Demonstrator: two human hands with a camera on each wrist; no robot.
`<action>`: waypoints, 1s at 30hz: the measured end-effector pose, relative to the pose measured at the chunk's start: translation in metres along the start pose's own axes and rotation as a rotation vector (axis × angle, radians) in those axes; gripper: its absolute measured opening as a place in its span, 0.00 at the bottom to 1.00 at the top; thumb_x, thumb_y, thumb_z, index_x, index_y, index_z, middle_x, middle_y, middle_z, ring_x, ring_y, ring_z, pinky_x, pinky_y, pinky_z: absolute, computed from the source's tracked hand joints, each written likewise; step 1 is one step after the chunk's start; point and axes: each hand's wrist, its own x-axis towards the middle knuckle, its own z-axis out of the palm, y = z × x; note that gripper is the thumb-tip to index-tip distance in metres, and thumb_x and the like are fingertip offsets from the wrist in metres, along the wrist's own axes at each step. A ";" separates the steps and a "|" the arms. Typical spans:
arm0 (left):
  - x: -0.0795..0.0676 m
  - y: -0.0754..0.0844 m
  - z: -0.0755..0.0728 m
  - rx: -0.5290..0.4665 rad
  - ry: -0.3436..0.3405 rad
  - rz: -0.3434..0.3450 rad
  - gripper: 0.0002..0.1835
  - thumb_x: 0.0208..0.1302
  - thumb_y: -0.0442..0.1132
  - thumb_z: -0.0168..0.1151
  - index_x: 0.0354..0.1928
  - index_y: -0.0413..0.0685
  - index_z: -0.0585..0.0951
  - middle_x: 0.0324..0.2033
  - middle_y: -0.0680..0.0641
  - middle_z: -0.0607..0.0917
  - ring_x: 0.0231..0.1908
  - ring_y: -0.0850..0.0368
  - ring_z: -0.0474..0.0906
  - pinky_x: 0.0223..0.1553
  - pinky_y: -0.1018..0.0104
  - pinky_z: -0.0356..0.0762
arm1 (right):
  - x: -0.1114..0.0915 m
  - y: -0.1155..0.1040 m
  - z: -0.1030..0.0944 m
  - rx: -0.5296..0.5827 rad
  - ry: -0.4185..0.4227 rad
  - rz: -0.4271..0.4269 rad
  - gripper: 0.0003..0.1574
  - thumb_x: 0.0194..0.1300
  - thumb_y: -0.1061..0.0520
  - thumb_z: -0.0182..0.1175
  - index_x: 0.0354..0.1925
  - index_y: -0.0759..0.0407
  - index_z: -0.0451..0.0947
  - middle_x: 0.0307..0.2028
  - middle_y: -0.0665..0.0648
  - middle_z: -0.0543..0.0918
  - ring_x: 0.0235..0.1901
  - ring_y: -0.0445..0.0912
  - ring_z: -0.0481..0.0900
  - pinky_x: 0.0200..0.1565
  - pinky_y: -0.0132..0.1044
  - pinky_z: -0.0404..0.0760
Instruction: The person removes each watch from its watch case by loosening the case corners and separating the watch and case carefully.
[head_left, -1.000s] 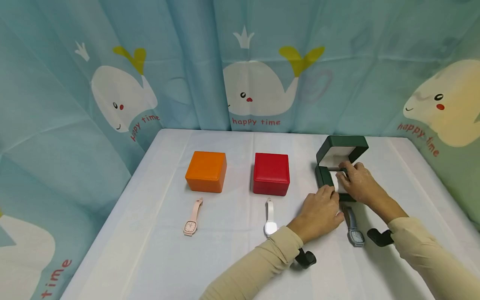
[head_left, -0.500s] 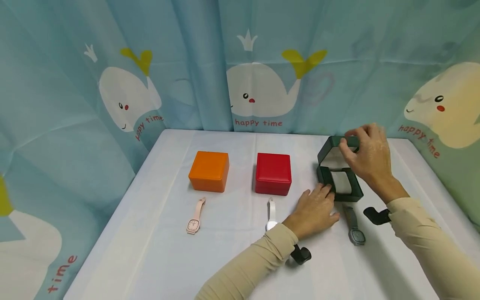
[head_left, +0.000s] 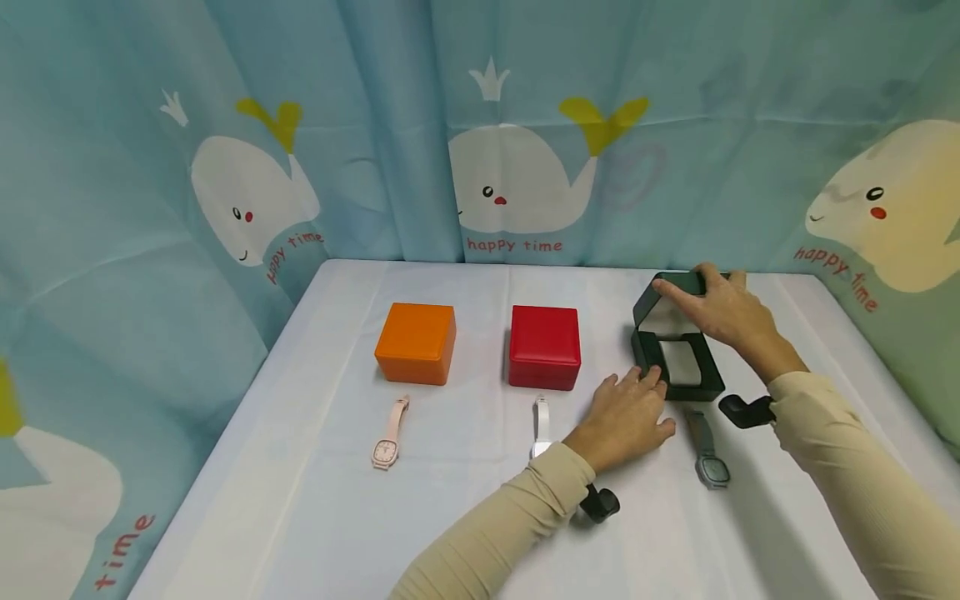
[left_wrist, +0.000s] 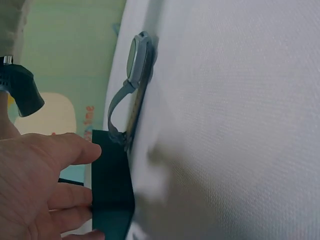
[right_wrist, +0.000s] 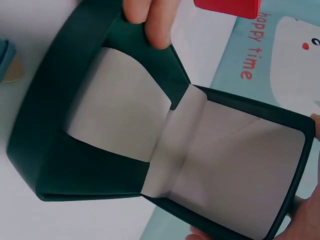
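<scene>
A dark green watch box (head_left: 697,390) stands with its lid up at the right of the table, a pale cushion (right_wrist: 117,105) inside it. My right hand (head_left: 738,321) holds the raised lid (right_wrist: 240,160), thumb at its left edge and fingers over the top and far side. With fairly straight fingers, my left hand (head_left: 626,421) rests on the box's left front edge; its fingertips (right_wrist: 159,30) reach over the rim in the right wrist view. A grey wristwatch (head_left: 708,458) lies just in front of the box, standing on its side edge in the left wrist view (left_wrist: 140,62).
An orange box (head_left: 415,342) and a red box (head_left: 545,346), both closed, stand in a row to the left. Before them lie a pink wristwatch (head_left: 387,442) and a white wristwatch (head_left: 542,425), partly behind the left sleeve. A whale-print curtain (head_left: 390,167) hangs behind the table.
My right hand has left the inside of the green box, risen to its lid and spread over it. My left hand has stayed at the box's left front edge, its fingers straightening slightly.
</scene>
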 end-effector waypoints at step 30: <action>-0.001 -0.003 0.000 -0.019 -0.014 -0.001 0.31 0.71 0.61 0.57 0.72 0.61 0.74 0.73 0.60 0.66 0.68 0.62 0.66 0.60 0.62 0.70 | -0.019 0.004 0.019 0.078 0.140 -0.005 0.65 0.66 0.18 0.45 0.72 0.70 0.51 0.54 0.85 0.54 0.39 0.71 0.70 0.28 0.58 0.73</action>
